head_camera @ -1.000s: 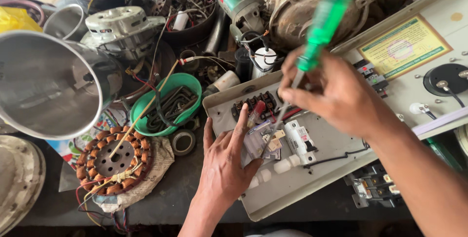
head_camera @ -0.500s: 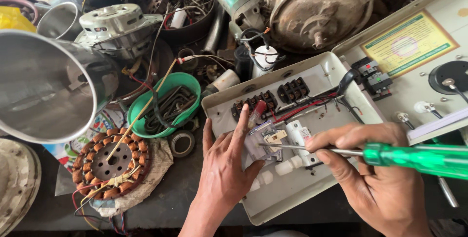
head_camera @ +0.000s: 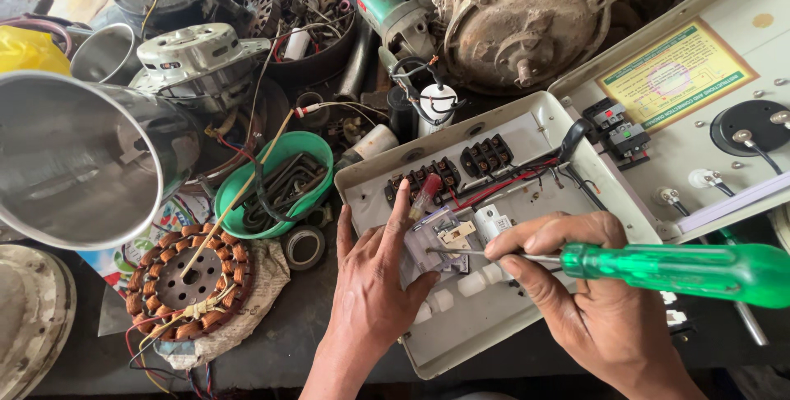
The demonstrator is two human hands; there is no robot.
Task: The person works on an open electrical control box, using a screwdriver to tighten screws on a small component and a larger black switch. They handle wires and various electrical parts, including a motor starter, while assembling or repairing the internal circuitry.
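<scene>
dark workbench (head_camera: 271, 342): open grey control box (head_camera: 461, 342), green bowl (head_camera: 317, 153), copper-wound stator (head_camera: 185, 281), rusty motor (head_camera: 527, 17).

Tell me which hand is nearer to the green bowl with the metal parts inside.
Left. The left hand rests on the open grey box just to the right of the green bowl. The right hand, holding the green screwdriver, is farther right, beyond the left hand.

A flat rectangle paper label (head_camera: 675, 72) is stuck on the open grey lid of the metal box, up on the right. It is yellow with a green edge and a faint pink round mark in the middle. It sits tilted.
</scene>
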